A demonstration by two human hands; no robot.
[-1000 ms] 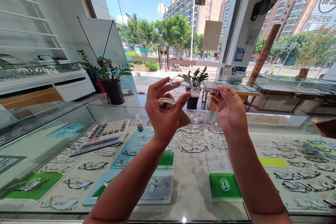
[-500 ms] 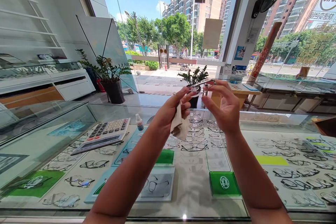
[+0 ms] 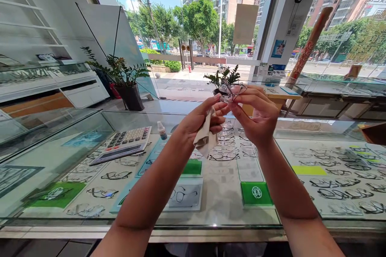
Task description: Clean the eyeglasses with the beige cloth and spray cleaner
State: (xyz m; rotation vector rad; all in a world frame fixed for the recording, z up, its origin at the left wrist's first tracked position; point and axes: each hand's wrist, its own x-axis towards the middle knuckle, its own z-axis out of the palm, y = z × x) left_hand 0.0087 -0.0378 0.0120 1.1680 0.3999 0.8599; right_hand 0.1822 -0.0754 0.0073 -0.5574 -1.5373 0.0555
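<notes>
Head view: we hold a pair of thin-framed, clear-lensed eyeglasses (image 3: pixel 230 93) up in front of us, above the far part of a long glass-topped display counter (image 3: pixel 217 227). Our left hand (image 3: pixel 199 122) has its thumb and forefinger at the left end of the eyeglasses, while its other fingers are curled around a crumpled beige cloth (image 3: pixel 206 138) that hangs below the palm. Our right hand (image 3: pixel 259 116) pinches the eyeglasses from the other side, thumb beneath and fingers above, the gap between them narrow. We cannot tell exactly how the temples are folded, as the fingers and the clear parts overlap.

To the left of our left hand, a small white plastic bottle with a printed label (image 3: pixel 162 131) stands upright on the glass, and farther left we see a large white-and-grey calculator (image 3: pixel 123 146) lying flat. Under the glass we can make out rows of dark-framed spectacles (image 3: pixel 223 156) and, nearer our right forearm, a flat green box with a white round emblem (image 3: pixel 256 194). Past our hands, a leafy green potted plant (image 3: pixel 221 77) shows partly behind the eyeglasses.
</notes>
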